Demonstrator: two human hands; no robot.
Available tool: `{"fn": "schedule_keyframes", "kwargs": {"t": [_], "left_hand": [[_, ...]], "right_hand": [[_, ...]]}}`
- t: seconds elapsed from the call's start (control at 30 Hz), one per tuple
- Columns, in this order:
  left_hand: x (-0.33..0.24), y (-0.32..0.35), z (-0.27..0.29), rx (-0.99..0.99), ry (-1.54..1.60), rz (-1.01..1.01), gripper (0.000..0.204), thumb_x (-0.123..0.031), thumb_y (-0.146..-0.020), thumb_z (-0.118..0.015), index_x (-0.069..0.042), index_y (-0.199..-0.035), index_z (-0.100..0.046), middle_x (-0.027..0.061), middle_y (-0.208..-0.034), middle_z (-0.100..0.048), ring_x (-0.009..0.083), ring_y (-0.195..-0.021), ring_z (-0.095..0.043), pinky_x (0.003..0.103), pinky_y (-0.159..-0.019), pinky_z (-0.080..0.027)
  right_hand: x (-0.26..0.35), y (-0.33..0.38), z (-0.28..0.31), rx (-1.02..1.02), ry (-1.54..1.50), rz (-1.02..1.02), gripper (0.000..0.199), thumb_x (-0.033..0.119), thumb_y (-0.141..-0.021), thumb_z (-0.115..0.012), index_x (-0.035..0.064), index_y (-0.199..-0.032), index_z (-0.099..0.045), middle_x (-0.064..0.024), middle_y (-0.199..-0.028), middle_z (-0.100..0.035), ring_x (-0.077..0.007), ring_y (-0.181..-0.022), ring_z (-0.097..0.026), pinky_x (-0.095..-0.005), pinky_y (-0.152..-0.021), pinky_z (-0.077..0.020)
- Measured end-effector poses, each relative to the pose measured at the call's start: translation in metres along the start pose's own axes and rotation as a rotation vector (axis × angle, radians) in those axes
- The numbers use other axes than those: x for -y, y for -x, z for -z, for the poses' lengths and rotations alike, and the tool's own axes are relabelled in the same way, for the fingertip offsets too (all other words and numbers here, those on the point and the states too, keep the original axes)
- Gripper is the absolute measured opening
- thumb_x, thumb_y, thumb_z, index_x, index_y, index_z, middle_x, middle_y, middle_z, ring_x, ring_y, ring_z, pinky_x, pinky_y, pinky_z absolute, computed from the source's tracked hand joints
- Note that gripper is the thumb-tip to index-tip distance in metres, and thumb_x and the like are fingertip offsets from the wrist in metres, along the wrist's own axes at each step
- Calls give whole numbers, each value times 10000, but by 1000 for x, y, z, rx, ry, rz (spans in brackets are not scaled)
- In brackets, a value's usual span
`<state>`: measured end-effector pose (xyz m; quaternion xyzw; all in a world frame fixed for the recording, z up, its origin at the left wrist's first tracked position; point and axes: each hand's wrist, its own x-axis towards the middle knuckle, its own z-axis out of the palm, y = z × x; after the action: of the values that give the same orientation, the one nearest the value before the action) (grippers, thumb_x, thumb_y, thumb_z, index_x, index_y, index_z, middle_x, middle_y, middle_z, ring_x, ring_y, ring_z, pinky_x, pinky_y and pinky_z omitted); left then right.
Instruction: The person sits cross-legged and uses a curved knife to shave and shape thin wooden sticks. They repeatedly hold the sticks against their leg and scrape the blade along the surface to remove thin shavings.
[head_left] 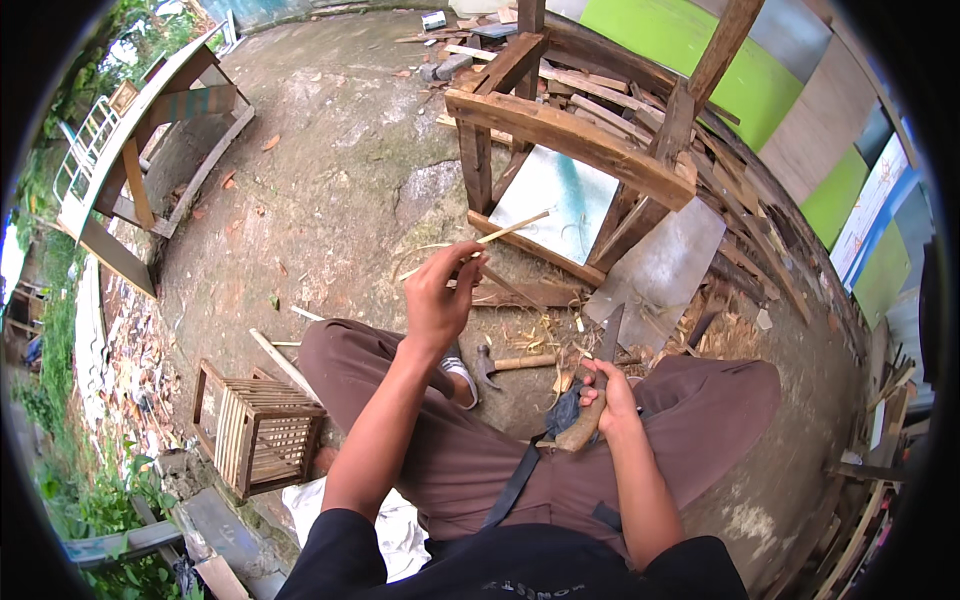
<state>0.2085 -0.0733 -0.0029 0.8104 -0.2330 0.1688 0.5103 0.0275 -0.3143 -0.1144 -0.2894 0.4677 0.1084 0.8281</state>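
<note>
My left hand [440,295], raised in front of my left knee, pinches a thin pale wooden strip [518,227] that slants up to the right. In my right hand [615,402], above my lap, is a knife [580,432] gripped by its wooden handle, its dark blade pointing away from me. The blade and the strip are apart. Between my legs lies a hammer [525,362] with a wooden handle. Pale shavings [540,328] are scattered on the ground beyond it. Dark cloth or a pouch [564,412] sits just left of the knife handle.
Ahead stands a rough wooden frame [570,130] with a white panel [560,195] inside, beside a grey metal sheet [665,262]. Scrap wood [745,215] is piled along the right wall. A small slatted wooden crate [265,425] is by my left knee; a table [150,125] stands far left.
</note>
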Motion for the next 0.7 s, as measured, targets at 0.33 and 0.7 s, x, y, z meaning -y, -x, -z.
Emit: {"fn": "schedule_keyframes", "kwargs": {"t": [0.33,0.7], "left_hand": [[14,8,-34,40,-60,-57,310,-17,-881,-727,-60,-1183,-669,105,-951,-741,166,-741,-727,297,-648,-560],[9,-14,-45,54,-92,-249,200,-71,-851,-769,-41,-1047,-736,111,-976,-742,235,-776,-713,326,-670,-553]], "right_hand": [[-17,-29,-9,11,292,43,262,245,-940,-618,40,-1072,-522,-91,-753,-570,-144,-480,-474,-318,-420,-425],[-30,-69,6,12,490,-8,212,25,-945,-488,5,-1155,-467,-141,-845,-611,-171,-534,-512,-339,-491,-472]]}}
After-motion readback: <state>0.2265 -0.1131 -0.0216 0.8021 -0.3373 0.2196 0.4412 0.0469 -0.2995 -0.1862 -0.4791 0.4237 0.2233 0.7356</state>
